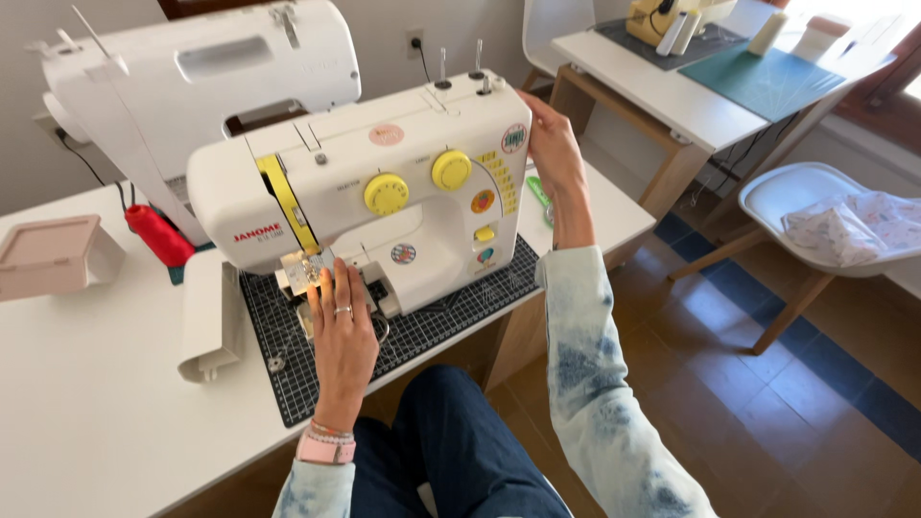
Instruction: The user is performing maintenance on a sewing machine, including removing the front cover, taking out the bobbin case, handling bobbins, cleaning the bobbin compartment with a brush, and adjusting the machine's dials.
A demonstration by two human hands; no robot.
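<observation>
A person in a bleached denim jacket is sitting at a white table (pixel 86 403), working at a white sewing machine (pixel 384 182) with yellow dials. The left hand (pixel 342 331) is reaching up under the machine's head, its fingers extended and touching the metal needle area (pixel 309 270); whether it is gripping anything there cannot be told. The right hand (pixel 552 144) is lying open against the machine's right end, just by the side wheel, grasping nothing visible. A dark gridded cutting mat (pixel 460 307) is lying beneath the left hand and the machine. To the left of that hand, a white detached cover (pixel 209 321) is resting on the table, with a red thread spool (pixel 158 235) and a pink box (pixel 53 254) farther left. Behind the machine, a second white sewing machine (pixel 201 67) is standing.
</observation>
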